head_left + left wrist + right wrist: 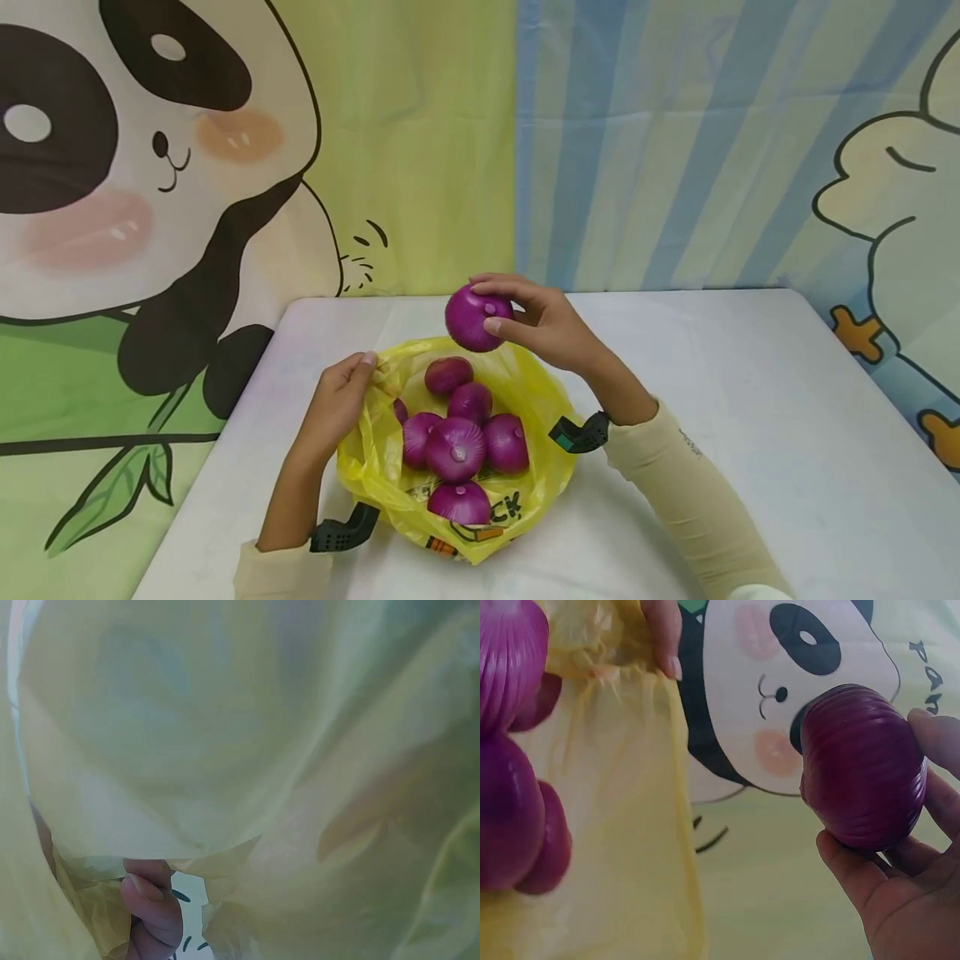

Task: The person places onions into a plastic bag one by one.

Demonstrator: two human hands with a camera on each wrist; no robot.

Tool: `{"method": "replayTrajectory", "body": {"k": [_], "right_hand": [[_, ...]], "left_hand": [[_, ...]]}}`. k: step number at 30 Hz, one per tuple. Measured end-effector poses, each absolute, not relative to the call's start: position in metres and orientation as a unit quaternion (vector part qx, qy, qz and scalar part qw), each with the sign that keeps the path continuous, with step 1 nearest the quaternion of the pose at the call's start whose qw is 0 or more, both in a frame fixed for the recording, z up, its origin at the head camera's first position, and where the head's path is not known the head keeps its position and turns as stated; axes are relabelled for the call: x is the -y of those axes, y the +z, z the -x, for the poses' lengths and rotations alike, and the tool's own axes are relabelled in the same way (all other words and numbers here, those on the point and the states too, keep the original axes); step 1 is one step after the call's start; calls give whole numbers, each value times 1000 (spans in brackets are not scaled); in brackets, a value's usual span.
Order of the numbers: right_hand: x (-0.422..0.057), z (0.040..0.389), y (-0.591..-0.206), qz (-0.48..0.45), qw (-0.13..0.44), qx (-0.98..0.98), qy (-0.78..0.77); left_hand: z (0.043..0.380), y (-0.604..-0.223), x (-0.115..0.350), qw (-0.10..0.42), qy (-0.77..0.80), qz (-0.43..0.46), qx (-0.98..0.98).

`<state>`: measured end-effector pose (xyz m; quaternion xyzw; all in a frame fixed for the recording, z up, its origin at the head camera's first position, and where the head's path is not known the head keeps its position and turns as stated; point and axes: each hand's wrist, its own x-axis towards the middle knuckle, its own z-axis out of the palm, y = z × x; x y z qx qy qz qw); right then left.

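A yellow plastic bag (551, 392) lies spread wide on the table with several red onions (455, 450) inside it. My left hand (341, 400) pinches the bag's rim at its left side; in the left wrist view the bag's film (187, 750) covers most of the picture, and only a few fingers (154, 907) show. Above the far edge of the bag, my right hand (551, 329) grips one red onion (474, 319) between thumb and fingers. The right wrist view shows that held onion (866, 769) from close by, apart from the onions in the bag.
The bag sits on a white table (750, 417). Behind the table's far edge hangs a printed cloth with a panda (157, 150) at left and blue stripes (637, 142) at right. Dark wrist cameras (581, 434) sit on both wrists.
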<state>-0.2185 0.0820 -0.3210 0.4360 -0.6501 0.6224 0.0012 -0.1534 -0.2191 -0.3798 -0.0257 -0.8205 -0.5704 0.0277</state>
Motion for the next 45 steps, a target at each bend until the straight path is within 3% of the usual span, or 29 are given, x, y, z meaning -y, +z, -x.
{"method": "replayTrajectory", "body": {"k": [18,36,45], "right_hand": [[-10,210,-363,-473,-208,648,560],[-10,222,-394,-401,-151,723,542],[-15,221,-402,-417,-126,761,481]], "left_hand": [[156,-377,223,52,-562,23,825],[154,-377,225,52,-550,12,833],[155,-376,223,41,-546,11,837]]}}
